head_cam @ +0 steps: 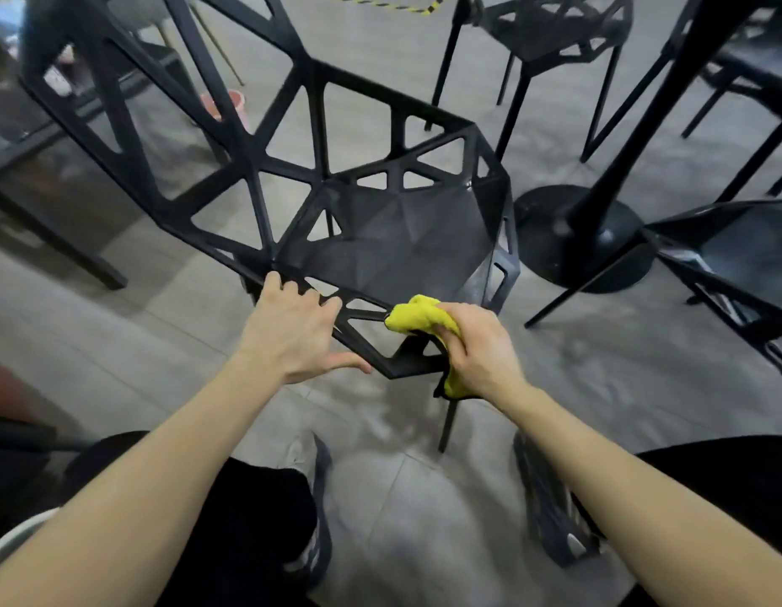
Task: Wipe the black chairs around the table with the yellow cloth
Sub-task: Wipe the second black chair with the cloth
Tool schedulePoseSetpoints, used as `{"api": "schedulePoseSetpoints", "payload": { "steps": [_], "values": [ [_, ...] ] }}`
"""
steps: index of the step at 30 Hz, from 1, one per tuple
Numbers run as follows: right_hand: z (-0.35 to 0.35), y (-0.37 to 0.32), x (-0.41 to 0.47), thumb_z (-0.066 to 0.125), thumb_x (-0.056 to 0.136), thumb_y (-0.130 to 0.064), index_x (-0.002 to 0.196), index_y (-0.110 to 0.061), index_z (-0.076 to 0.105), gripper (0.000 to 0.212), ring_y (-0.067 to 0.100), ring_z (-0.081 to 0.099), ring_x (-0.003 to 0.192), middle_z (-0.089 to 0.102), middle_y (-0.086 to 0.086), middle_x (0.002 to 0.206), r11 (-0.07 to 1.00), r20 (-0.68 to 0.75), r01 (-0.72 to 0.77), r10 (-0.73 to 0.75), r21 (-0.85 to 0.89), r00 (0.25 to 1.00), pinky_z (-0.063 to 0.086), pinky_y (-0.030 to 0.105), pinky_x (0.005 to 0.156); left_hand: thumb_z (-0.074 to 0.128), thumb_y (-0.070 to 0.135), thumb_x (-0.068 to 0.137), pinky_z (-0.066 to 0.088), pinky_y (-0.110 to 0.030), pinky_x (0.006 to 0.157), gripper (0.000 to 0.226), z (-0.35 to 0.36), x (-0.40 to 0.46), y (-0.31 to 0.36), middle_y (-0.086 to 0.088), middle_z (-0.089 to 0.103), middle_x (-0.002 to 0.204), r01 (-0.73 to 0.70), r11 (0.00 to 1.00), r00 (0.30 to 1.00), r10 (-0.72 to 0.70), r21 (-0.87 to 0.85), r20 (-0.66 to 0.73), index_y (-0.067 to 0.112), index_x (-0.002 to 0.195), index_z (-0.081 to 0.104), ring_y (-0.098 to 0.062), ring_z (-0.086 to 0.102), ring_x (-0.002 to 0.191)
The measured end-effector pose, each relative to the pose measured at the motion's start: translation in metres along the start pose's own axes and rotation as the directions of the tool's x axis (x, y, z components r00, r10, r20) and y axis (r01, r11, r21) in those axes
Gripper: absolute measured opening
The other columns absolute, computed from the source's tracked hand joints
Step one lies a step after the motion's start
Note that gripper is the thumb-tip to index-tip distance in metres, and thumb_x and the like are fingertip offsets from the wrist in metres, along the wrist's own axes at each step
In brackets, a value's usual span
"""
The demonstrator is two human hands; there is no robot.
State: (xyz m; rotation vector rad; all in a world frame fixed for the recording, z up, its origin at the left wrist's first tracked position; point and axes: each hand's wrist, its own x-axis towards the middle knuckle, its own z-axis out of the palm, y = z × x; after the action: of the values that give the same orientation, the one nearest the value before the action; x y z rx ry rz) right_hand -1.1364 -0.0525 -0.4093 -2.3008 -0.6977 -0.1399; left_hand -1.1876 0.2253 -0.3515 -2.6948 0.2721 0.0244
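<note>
— So, where do you stand with the wiping?

— You're working on the near chair (380,238). Your right hand (476,348) grips the bunched cloth (417,317) and presses it on the front rim of the seat. Your left hand (292,330) rests on that rim beside it, fingers spread over the edge, steadying the frame.

— How much is left?

— Most of it, I'd judge. At least two more chairs stand around the table's pedestal (581,230): the far one (555,24) and the right one (730,256). I cannot tell whether they've been wiped.

— And the chair itself?

— Matte black, an open lattice of triangles, with a faceted seat that looks faintly dusty. Those struts will need the cloth worked along each edge.
</note>
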Motion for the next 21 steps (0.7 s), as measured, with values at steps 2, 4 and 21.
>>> {"api": "schedulePoseSetpoints", "payload": {
  "steps": [2, 4, 21],
  "values": [
    [-0.026, 0.006, -0.001, 0.056, 0.109, -0.024, 0.128, -0.037, 0.062, 0.024, 0.019, 0.068, 0.11, 0.072, -0.014, 0.117, 0.987, -0.065, -0.148, 0.152, 0.066, 0.986, 0.052, 0.036, 0.093, 0.0, 0.115, 0.059, 0.037, -0.049, 0.091, 0.121, -0.014, 0.028, 0.026, -0.005, 0.075, 0.094, 0.049, 0.998, 0.998, -0.05, -0.045, -0.024, 0.024, 0.104, 0.065, -0.031, 0.066, 0.088],
    [-0.049, 0.013, -0.011, 0.052, 0.111, -0.032, 0.131, -0.042, 0.058, 0.024, 0.01, 0.067, 0.107, 0.07, -0.022, 0.115, 0.968, -0.111, -0.219, 0.233, 0.12, 0.966, 0.051, 0.032, 0.091, 0.01, 0.116, 0.059, 0.037, -0.05, 0.094, 0.111, -0.029, 0.059, 0.05, -0.003, 0.075, 0.09, 0.107, 0.989, 0.993, -0.112, -0.098, -0.045, 0.024, 0.097, 0.06, -0.03, 0.069, 0.089],
    [-0.133, 0.059, -0.019, 0.062, 0.105, -0.028, 0.107, -0.031, 0.063, 0.004, 0.012, 0.062, 0.092, 0.067, -0.008, 0.097, 0.79, -0.098, -0.531, 0.581, 0.306, 0.808, 0.049, 0.033, 0.08, 0.013, 0.107, 0.074, 0.034, -0.058, 0.107, 0.103, -0.061, 0.243, 0.133, -0.013, 0.075, 0.092, 0.235, 0.954, 0.968, -0.248, -0.184, -0.049, 0.017, 0.095, 0.06, -0.035, 0.068, 0.089]
  ]
}}
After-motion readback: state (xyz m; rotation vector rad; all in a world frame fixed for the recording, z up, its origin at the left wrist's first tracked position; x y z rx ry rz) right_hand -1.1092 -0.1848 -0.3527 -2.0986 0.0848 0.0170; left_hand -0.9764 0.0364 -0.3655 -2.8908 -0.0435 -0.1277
